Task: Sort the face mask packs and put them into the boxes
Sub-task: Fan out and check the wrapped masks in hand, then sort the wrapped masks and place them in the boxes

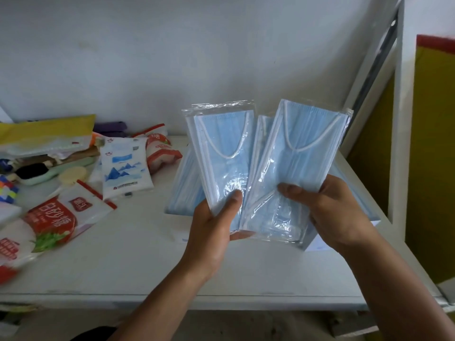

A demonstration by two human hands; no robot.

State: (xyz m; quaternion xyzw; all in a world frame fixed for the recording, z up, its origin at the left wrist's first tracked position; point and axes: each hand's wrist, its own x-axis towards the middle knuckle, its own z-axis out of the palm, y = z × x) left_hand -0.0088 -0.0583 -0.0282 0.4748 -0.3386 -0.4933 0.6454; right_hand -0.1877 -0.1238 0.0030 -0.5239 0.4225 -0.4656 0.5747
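Blue masks in clear plastic packs fill both my hands, fanned out above the white desk (138,262). My left hand (211,232) has its grip closed on the left pack (221,156), thumb pressed on the front near the bottom edge, the pack standing nearly upright. My right hand (334,212) holds the right pack (302,156), thumb on the front and fingers behind it, tilted a little to the right. Between the two, another pack (262,134) shows as a narrow strip; I cannot tell which hand carries it. Behind the packs, on the desk against the wall, stand blue-and-white boxes (182,183), mostly hidden by what I hold. To the left lies a heap of other goods: a red-and-white sugar bag (64,215), a white bag with blue mountains (125,166), and a yellow pouch (46,129) at the back.
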